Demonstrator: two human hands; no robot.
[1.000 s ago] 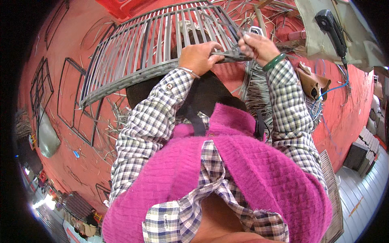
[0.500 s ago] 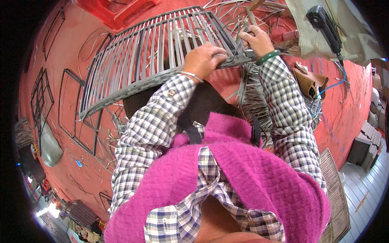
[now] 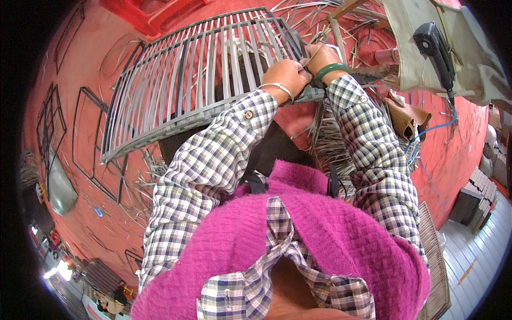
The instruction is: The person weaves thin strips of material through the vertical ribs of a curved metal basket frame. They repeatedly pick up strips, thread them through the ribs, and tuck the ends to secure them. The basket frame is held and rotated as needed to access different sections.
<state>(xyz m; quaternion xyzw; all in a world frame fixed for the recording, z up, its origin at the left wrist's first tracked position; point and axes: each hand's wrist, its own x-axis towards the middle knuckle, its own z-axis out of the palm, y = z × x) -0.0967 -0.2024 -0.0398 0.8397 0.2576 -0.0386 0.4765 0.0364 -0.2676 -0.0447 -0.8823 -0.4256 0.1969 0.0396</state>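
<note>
A curved panel, a dark frame with grey flat strips running across it, rests in front of me. Both hands are at its right end. My left hand is closed, its fingertips pinching at the panel's right edge by a grey strip. Just beyond it, almost touching, my right hand is also closed, and the strip runs by its fingers. A small greyish loop shows above the right hand, too unclear to name. The fingertips partly hide what they grip.
Bare dark metal frames lie on the red floor at left. A bundle of grey strips hangs below the right end. A black handheld tool with a blue cord lies on a cloth-covered surface at upper right. A red plastic item stands beyond the panel.
My left hand has moved right and closed at the panel's edge. My right hand has come left and nearer, so the two hands now almost meet. The panel has shifted slightly.
</note>
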